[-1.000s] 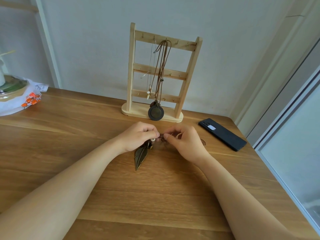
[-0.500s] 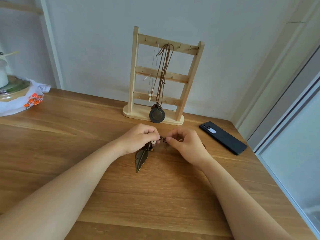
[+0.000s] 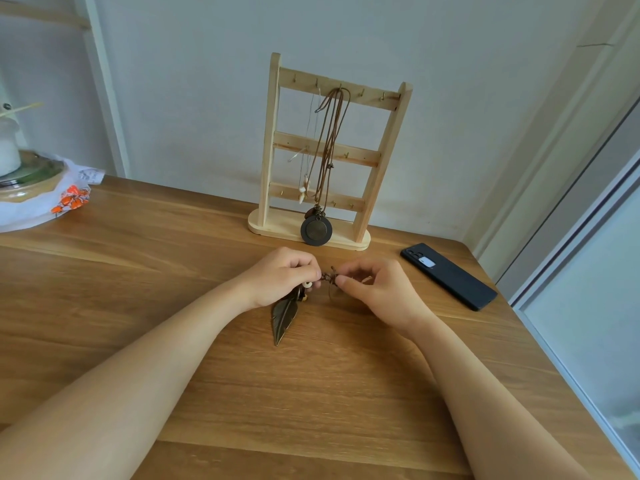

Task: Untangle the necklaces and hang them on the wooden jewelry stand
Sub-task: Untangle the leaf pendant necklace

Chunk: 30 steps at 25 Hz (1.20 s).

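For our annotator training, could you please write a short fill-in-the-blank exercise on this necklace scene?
1. The left hand and the right hand pinch the brown cord of a necklace whose feather pendant lies on the ____.
2. On the wooden jewelry stand, the cord of the round pendant hangs from the ____ rail.
3. The black phone lies to the ____ of the stand.
Missing words: table; top; right.

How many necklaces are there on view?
3. Two hang on the wooden jewelry stand: a brown round-pendant necklace and a thin pale necklace. The third, a feather necklace, is pinched between left hand and right hand; its tangle may hide another.
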{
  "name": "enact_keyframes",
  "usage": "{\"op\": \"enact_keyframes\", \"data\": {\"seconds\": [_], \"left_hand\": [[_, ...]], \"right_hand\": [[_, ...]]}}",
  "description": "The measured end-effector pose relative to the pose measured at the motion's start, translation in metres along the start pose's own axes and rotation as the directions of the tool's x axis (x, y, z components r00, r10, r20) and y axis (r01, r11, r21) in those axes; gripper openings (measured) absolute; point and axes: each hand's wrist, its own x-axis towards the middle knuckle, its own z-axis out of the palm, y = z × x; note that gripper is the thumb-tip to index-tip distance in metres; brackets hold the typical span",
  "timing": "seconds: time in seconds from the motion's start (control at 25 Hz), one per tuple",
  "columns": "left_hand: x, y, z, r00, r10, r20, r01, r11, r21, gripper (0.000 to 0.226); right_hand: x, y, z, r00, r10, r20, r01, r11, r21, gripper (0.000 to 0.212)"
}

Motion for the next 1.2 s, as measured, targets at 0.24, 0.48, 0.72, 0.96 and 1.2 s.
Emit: {"op": "enact_keyframes", "data": {"seconds": [0.24,0.48,0.72,0.96,1.2], "left_hand": [[0.002,-0.002,0.000,1.000,-0.006,0.014,0.005,0.997,0.071,0.025],[0.001,0.001,0.001,0.999,-0.007,0.034,0.002,0.987,0.161,0.027],[-0.001,0.006,0.008,0.997,0.018,-0.071,-0.014,0.998,0.062,0.027],[0.000,0.002,0.008,1.000,0.018,-0.004,-0.017,0.990,0.143,0.029],[0.000,0.005,-0.001,0.992,0.012,-0.127,-0.008,0.999,0.035,0.032]], "right_hand": [[-0.002,-0.007,0.004,0.998,0.066,-0.024,-0.057,0.960,0.275,0.004],[-0.004,-0.010,0.007,0.995,0.103,-0.020,-0.091,0.944,0.316,0.006],[-0.007,-0.008,0.005,0.996,-0.029,0.080,0.043,0.982,-0.183,0.007],[-0.006,-0.020,0.006,0.990,0.127,-0.059,-0.089,0.897,0.432,0.012],[-0.003,-0.015,0.002,0.983,0.166,0.075,-0.148,0.969,-0.200,0.014]]}}
